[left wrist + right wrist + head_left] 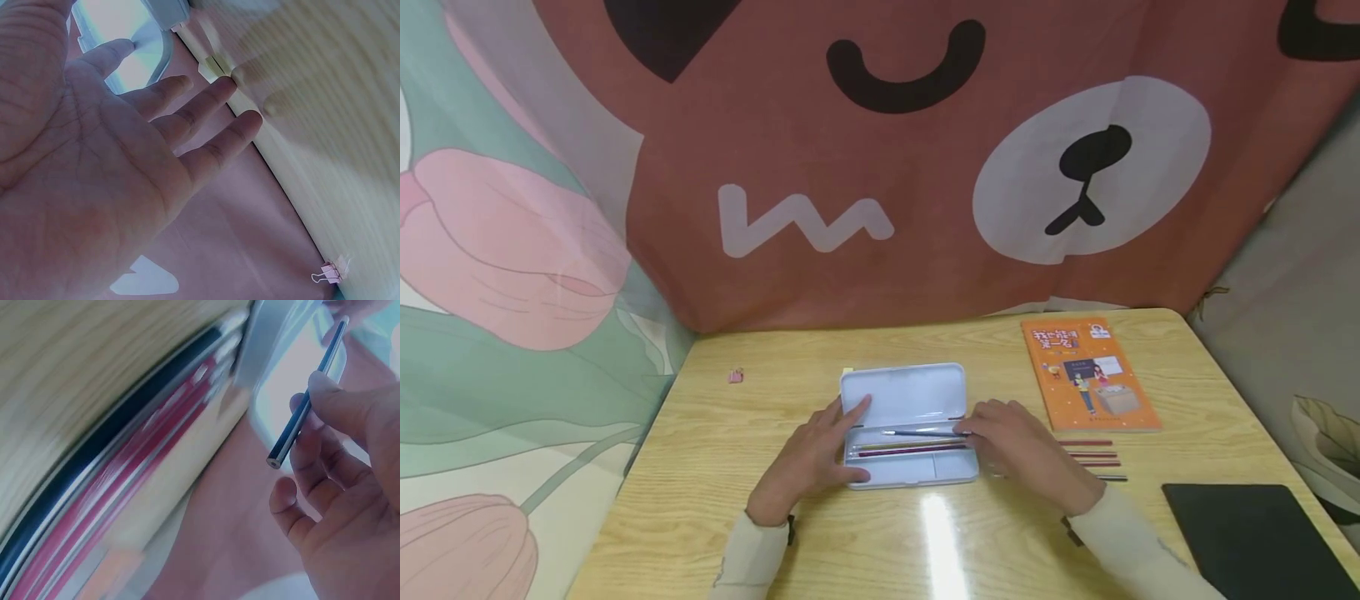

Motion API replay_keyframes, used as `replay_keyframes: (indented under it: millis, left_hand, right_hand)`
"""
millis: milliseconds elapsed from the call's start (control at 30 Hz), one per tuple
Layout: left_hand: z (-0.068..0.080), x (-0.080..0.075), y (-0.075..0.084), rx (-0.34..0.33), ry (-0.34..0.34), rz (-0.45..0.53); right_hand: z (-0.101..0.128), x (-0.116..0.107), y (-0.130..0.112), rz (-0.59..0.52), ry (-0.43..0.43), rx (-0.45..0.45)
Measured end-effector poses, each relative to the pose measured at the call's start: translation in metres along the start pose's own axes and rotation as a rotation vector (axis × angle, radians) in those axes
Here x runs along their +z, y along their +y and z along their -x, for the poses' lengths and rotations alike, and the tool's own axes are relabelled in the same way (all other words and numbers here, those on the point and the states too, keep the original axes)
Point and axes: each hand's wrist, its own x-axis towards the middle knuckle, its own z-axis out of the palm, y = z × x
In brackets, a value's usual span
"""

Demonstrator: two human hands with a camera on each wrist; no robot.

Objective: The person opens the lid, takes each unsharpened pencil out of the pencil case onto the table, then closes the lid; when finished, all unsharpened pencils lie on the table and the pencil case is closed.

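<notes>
Two pale sleeves (1138,542) come in over the near edge of the head view, a dark band at each wrist. Beyond them, the left hand (808,454) lies at the left end of a white pencil case (883,473), its fingers spread and largely straight, thumb by the near corner and forefinger against the raised lid (902,396). The right hand (1018,446), at the case's right end, pinches a dark pencil (919,432) that reaches left over the open tray. Slim pencils (910,450) (one of them red) lie inside, on the near side of it. To the right, partly behind the right hand, loose pencils (1093,454) rest on the wooden table (700,467); an orange book (1086,383) lies farther off, a black board (1255,533) nearer. A pink clip (736,376) sits at the far left.

In the left wrist view the open palm comes first, fingers apart and gripping nothing, with the case just past the fingertips.

In the right wrist view the loose pencils blur closest to the lens; beyond, thumb and fingers hold the dark pencil near its blunt end, its other end pointing toward the case.
</notes>
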Motion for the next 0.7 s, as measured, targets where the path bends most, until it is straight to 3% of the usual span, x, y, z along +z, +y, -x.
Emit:
replay_keyframes:
  millis: [133,367,700]
  left_hand:
    - [0.000,0.000,0.000,0.001,-0.002,-0.004]
    - [0.000,0.000,-0.001,-0.019,-0.011,-0.014]
    - [-0.001,0.000,0.000,-0.011,-0.013,-0.009]
  right_hand:
    - [0.025,-0.022,0.010,0.013,0.041,0.018]
    - [0.070,-0.055,0.028,0.048,-0.014,0.126]
    - [0.115,-0.066,0.039,0.128,-0.173,0.256]
